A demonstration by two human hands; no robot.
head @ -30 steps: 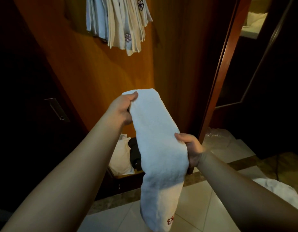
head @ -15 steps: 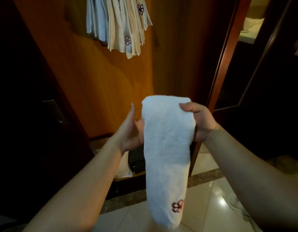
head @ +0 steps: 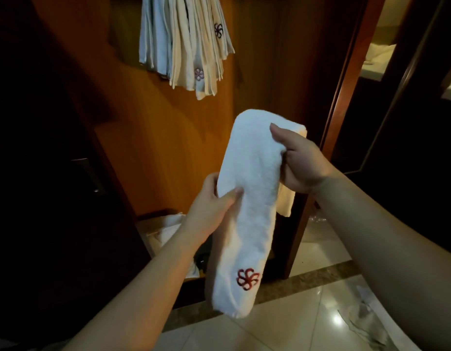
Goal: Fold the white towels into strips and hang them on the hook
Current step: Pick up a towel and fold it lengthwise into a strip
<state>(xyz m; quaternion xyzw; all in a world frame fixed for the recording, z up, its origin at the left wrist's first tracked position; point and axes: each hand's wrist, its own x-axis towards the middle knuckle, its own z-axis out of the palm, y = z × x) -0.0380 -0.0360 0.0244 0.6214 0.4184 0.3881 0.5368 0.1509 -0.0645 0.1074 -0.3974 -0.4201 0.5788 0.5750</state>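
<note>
While several folded towels [head: 186,44] already hang against the wooden wall [head: 148,138], one more white towel [head: 247,211] is held in the air below them, folded into a strip. Right hand [head: 299,160] grips its upper end, left hand [head: 209,211] pinches its side edge. Judging by this, only hanging remains; the hook is out of view.

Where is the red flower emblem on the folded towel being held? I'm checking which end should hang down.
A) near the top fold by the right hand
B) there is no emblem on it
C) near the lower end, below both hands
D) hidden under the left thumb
C: the red emblem sits near the folded towel's bottom end, well below the left hand and right hand.
</note>
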